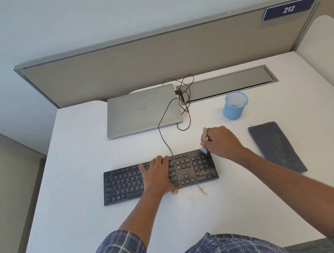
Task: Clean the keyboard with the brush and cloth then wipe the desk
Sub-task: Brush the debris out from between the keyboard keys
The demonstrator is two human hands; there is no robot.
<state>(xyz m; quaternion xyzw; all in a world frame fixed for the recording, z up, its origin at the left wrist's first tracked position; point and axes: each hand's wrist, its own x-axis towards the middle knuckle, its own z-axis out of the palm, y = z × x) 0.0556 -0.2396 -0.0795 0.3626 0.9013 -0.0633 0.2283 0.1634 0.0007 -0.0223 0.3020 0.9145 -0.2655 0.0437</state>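
Fingers of the right hand curl round the small wooden brush at the far right corner of the flat black keyboard. Flat left hand presses its middle. Sweep short, soft strokes over the crumbs. Grey fuzzy cloth lies to its right.

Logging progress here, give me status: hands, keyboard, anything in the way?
Left hand flat on keyboard. Right hand grips brush, bristles at numpad's far corner. Crumbs on numpad and desk; cloth lies at right.

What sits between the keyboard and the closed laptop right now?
In the head view, only a thin black cable crosses the bare white desk between the keyboard and the laptop.
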